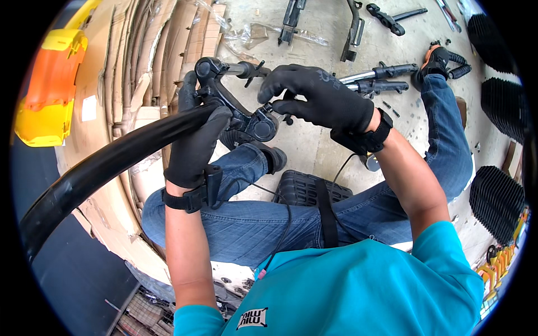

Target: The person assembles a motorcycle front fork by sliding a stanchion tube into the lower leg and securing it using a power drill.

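Note:
A black fork clamp assembly (238, 109) with a long curved black tube (112, 159) running to the lower left and a rod with a cross piece (246, 70) at its top is held up before me. My gloved left hand (199, 131) grips the tube where it meets the clamp, fingers behind it. My gloved right hand (319, 101) is curled at the clamp's right end, thumb and forefinger closed around a small bolt (269, 107). The clamp's underside is partly hidden by my left hand.
Cardboard sheets (168, 28) and orange-yellow plastic panels (50, 81) lie left. Fork tubes (386, 87), brackets (352, 33) and small loose parts (392, 109) lie on the concrete floor ahead. Stacked black ribbed pieces (496, 106) line the right. A black ribbed case (300, 185) sits between my legs.

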Available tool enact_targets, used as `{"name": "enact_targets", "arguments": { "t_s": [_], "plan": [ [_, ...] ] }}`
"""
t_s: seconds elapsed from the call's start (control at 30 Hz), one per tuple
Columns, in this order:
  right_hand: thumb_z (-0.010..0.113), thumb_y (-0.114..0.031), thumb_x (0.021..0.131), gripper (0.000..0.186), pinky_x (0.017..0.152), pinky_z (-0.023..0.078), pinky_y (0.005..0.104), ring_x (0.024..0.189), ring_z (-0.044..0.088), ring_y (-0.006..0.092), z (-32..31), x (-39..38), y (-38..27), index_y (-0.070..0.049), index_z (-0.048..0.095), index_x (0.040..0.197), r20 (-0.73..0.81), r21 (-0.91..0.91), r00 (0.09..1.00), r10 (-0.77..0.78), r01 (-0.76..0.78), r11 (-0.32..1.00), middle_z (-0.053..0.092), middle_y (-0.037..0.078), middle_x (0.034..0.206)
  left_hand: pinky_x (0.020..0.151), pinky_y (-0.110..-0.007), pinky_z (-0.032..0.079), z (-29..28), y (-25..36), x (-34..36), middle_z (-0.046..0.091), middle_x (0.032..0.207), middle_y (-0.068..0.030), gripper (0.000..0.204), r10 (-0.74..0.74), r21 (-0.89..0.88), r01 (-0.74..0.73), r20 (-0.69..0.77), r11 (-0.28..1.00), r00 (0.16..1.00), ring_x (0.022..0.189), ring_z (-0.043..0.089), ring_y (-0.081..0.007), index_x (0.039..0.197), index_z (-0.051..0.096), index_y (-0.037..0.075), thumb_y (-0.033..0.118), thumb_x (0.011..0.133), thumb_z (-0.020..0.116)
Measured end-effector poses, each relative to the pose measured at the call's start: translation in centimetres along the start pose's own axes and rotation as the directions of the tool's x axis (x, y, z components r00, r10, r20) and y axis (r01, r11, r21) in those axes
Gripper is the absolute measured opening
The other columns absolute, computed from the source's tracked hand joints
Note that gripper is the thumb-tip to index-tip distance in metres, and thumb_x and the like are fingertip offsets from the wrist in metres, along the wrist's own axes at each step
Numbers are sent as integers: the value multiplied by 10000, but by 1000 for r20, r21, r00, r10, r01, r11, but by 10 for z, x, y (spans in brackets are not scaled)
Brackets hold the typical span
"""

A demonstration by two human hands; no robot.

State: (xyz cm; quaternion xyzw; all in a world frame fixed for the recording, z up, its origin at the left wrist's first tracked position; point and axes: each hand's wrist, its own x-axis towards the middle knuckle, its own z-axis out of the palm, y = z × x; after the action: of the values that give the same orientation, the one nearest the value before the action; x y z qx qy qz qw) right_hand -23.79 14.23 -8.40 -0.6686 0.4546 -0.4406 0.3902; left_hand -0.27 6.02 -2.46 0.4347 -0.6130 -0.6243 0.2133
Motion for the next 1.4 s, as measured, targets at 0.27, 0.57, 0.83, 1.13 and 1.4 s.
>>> {"name": "enact_targets", "arguments": {
  "t_s": [0.27, 0.57, 0.83, 1.13, 1.4],
  "plan": [
    [684, -109, 888, 208, 757, 527, 367, 901, 644, 210, 5, 1, -6, -78, 640, 1088, -8, -240, 999, -34, 31, 970, 649, 80, 1016, 865, -260, 481, -2, 2, -2, 593, 1107, -69, 804, 1, -4, -1, 2, 1000, 1000, 948, 574, -106, 1548, 170, 43, -15, 874, 604],
    [704, -115, 844, 194, 809, 511, 392, 946, 624, 272, 7, 0, -6, -82, 655, 1029, -26, -155, 1000, 18, -21, 988, 649, 81, 985, 873, -259, 478, -4, -2, 1, 587, 1096, -58, 817, 10, 30, -10, 11, 1000, 1000, 942, 571, -103, 1549, 171, 48, -12, 862, 608],
    [690, -93, 867, 204, 717, 531, 354, 816, 646, 227, 7, 0, 3, -76, 640, 1065, -59, -20, 995, -83, 82, 996, 654, 82, 999, 881, -263, 478, -4, -3, 1, 561, 1189, -76, 814, 19, 5, -19, 7, 1000, 1000, 984, 567, -107, 1547, 182, 45, -16, 858, 610],
    [683, -130, 889, 223, 718, 541, 335, 816, 656, 213, 8, 0, -4, -65, 631, 1096, -48, -111, 999, -19, 14, 994, 658, 86, 1021, 939, -293, 490, -7, -7, 0, 568, 1241, -102, 733, 28, 43, -29, 19, 999, 999, 1062, 593, -141, 1539, 230, 73, -24, 891, 559],
    [690, -143, 884, 240, 802, 534, 361, 948, 641, 244, 5, 1, -1, -70, 638, 1107, 22, -110, 1000, 7, -4, 994, 652, 88, 1087, 933, -301, 497, -6, -7, 0, 571, 1218, -96, 734, 32, 43, -34, 33, 999, 999, 1060, 592, -145, 1541, 231, 78, -17, 896, 568]
  ]
}}
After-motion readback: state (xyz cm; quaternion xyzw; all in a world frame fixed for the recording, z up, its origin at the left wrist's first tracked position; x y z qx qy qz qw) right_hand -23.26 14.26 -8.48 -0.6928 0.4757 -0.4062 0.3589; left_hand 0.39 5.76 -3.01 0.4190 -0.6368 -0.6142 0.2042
